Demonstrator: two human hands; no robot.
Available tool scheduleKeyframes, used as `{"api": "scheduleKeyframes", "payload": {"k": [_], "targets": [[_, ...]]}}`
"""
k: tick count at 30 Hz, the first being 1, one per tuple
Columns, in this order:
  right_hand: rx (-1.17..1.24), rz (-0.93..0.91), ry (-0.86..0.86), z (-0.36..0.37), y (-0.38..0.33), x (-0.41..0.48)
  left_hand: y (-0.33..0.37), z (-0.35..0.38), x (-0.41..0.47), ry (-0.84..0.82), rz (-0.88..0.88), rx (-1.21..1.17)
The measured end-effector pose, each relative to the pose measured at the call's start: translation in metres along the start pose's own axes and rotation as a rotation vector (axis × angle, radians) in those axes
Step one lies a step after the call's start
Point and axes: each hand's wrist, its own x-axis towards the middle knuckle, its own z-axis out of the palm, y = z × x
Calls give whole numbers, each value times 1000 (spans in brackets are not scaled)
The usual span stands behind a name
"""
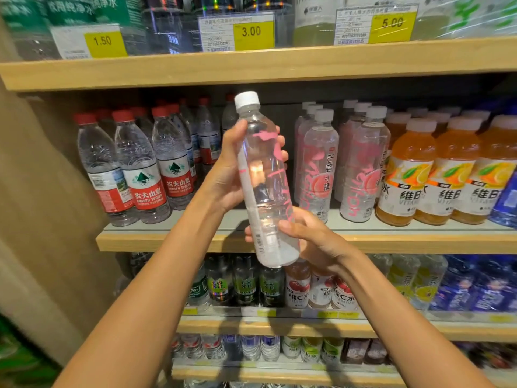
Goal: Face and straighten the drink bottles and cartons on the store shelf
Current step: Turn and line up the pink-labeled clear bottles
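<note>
I hold a clear bottle with pink print and a white cap [263,180] in front of the middle shelf [167,239], tilted a little to the left, its label's back and barcode facing me. My left hand [232,169] grips its upper body from the left, fingers wrapped round behind. My right hand [305,236] grips its lower part near the base. An open gap on the shelf lies behind the bottle, left of two rows of matching pink-print bottles [319,163].
Red-capped water bottles [145,166] stand at the left of the middle shelf, orange drink bottles [411,175] at the right. The upper shelf [251,68] carries yellow price tags. Lower shelves hold several small bottles. A beige wall runs along the left.
</note>
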Motion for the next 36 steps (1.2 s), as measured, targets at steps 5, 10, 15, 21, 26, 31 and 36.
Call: {"api": "scheduleKeyframes", "payload": {"k": [5,10,15,21,26,31,36], "targets": [[19,15,-57,9,2,8,-5,-4,4,-228,-83,-242],[-147,-33,119,14,11,12,-12,-10,1,-109,-64,-193],[-381,-84,301,10,12,14,-11,-14,-3,118,-74,119],[-496,-154,521,5,24,23,-19,-16,-4,327,25,511],[-642,-146,710,5,38,33,-40,-10,-8,457,142,804],[-665,-202,807,8,48,45,-52,-7,-6,539,238,979],[-754,-220,760,-3,42,33,-47,-17,1,466,268,813]]}}
